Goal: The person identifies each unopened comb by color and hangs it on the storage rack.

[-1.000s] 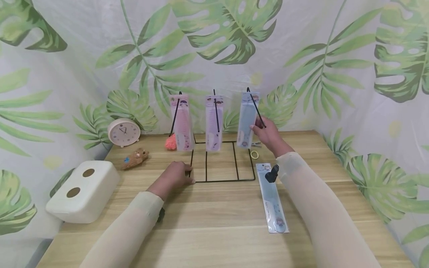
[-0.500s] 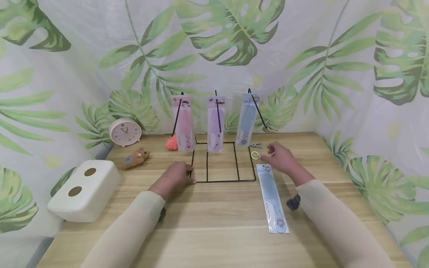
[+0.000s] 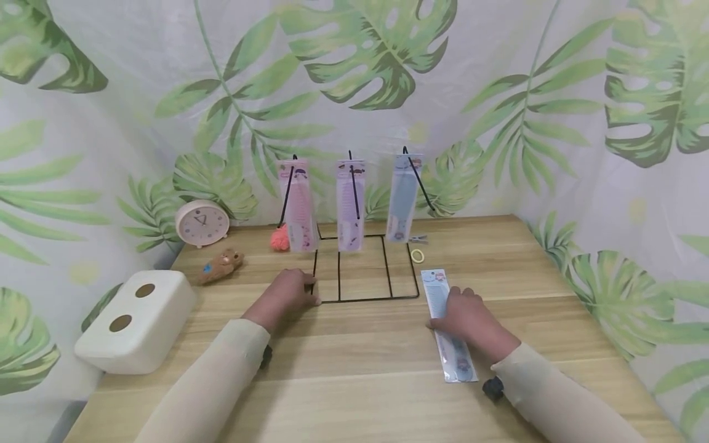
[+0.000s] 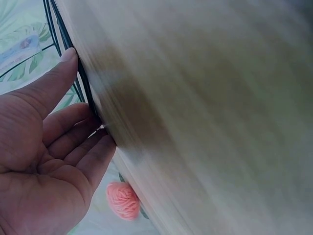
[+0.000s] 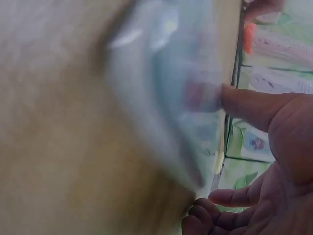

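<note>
Currently the right hand (image 3: 471, 317) lies over the middle of the packaged blue comb (image 3: 437, 292) flat on the wooden table (image 3: 360, 381). In the right wrist view the thumb (image 5: 254, 105) touches the blurred packet (image 5: 166, 98) while the other fingers curl below its edge; whether they grip it cannot be told. The comb's middle is hidden under the hand in the head view. The left hand (image 3: 290, 292) rests with nearly straight fingers (image 4: 54, 83) against the front left corner of the black wire rack (image 3: 365, 298), holding nothing. Three packaged combs hang on the rack's prongs: pink (image 3: 299, 206), purple (image 3: 351, 206), blue (image 3: 402, 197). The left wrist view is motion-blurred.
</note>
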Demonstrator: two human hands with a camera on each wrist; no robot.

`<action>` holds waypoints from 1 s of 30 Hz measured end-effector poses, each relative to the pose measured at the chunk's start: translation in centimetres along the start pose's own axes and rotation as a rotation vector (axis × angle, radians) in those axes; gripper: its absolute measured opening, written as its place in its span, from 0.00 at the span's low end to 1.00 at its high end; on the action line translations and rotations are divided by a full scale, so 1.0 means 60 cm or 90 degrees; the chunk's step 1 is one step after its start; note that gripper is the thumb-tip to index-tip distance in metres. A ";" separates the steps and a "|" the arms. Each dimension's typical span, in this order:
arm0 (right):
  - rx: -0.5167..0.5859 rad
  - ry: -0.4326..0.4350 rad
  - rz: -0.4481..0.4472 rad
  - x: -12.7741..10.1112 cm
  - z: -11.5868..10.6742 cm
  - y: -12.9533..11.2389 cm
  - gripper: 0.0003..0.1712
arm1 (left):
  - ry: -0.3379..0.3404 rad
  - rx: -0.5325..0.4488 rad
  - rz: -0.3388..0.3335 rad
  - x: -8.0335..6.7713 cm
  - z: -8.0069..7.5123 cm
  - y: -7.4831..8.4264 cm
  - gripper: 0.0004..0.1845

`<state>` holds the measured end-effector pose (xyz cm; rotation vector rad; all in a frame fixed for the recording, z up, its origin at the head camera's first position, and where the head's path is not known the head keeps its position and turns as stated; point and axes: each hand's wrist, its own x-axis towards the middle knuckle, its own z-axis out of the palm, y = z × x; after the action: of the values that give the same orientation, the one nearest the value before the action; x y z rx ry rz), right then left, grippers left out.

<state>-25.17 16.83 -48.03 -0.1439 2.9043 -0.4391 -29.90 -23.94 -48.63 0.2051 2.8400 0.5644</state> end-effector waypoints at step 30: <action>0.491 0.071 -0.018 0.059 -0.113 0.159 0.31 | 0.002 -0.013 -0.010 0.002 0.003 -0.004 0.34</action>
<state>-30.71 27.40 -45.19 -0.0393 2.6033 -1.5497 -30.01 -24.09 -48.91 0.1772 2.8356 0.5902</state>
